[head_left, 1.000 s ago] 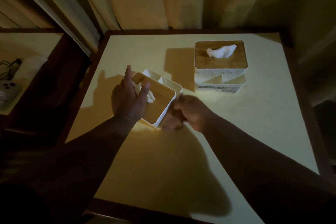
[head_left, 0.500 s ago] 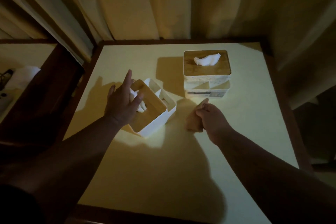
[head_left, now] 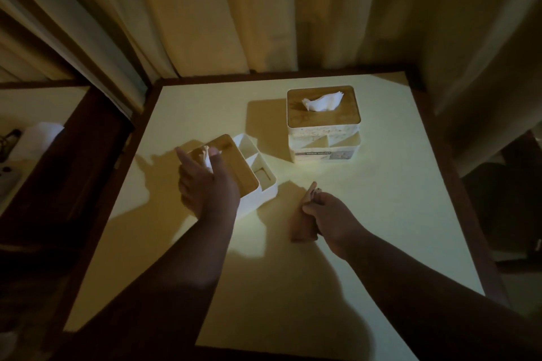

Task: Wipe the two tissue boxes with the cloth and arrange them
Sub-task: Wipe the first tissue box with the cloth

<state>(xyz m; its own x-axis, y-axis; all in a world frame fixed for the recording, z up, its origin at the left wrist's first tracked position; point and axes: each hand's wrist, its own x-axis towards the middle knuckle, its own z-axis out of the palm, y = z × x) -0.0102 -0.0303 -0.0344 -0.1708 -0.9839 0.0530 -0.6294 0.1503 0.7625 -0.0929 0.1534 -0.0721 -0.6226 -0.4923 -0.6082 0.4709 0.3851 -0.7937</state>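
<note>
Near box (head_left: 234, 176) skewed on table (head_left: 381, 214), long axis running up-left to down-right, under spread left hand (head_left: 205, 187); cloth (head_left: 303, 223) pinched in right hand (head_left: 331, 217), just right of it; far box (head_left: 324, 123) beyond, apart.

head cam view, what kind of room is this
Probably a dim bedroom or hotel room: heavy curtains hang behind a dark-framed table bearing two lidded tissue boxes, with a side surface to the left.
</note>
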